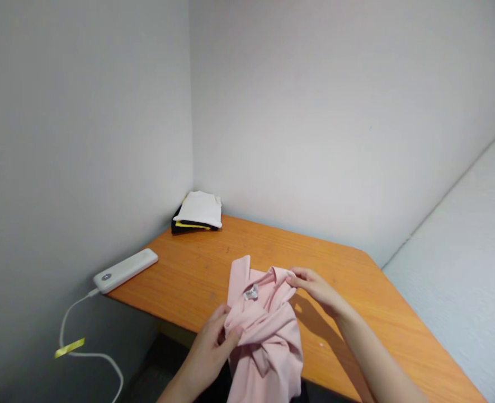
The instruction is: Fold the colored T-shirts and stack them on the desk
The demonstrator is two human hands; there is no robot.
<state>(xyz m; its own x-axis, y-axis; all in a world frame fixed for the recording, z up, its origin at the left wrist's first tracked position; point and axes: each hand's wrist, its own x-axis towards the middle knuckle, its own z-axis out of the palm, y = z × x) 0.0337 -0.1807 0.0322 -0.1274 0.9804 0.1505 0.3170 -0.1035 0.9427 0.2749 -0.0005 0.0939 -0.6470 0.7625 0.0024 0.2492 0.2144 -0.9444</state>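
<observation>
A crumpled pink garment hangs over the near edge of the wooden table, its upper part raised between my hands. A small white label shows inside its neck opening. My left hand pinches the fabric on the left side, thumb on top. On the upper right, my right hand grips the edge of the cloth between thumb and fingers. Folds hide much of the garment's shape, and its lower end runs out of the bottom of the view.
Folded white, yellow and black clothes are stacked in the table's far left corner. A white power bank lies at the left edge, with a white cable hanging off it. Walls border the orange wooden table.
</observation>
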